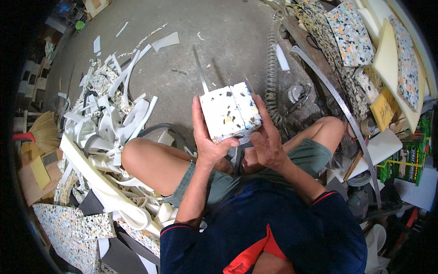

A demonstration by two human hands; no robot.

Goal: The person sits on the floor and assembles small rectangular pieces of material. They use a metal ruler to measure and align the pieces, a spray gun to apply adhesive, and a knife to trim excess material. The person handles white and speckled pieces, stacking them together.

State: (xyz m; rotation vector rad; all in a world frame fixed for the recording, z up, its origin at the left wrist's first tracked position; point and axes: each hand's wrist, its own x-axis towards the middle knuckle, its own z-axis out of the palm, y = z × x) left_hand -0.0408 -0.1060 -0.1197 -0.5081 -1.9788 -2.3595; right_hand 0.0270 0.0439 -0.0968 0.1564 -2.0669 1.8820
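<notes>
Between my two hands, above my crossed legs, is a block of speckled foam (pixel 222 112), white with black, yellow and blue flecks. A straight seam runs across its top, so it looks like two pieces side by side. My left hand (pixel 209 141) grips its left side, thumb along the near edge. From the right, my right hand (pixel 269 139) presses against the block with its fingers along the side. A thin metal strip (pixel 200 71) shows just beyond the block's far left corner; whether it touches the block I cannot tell.
White foam offcuts (pixel 105 114) are heaped on the left. Speckled foam sheets (pixel 68 233) lie at lower left, and more foam sheets (pixel 349 34) lean at upper right. A coiled hose (pixel 272 68), a long metal ruler (pixel 337 98) and a glass jar (pixel 358 198) are on my right.
</notes>
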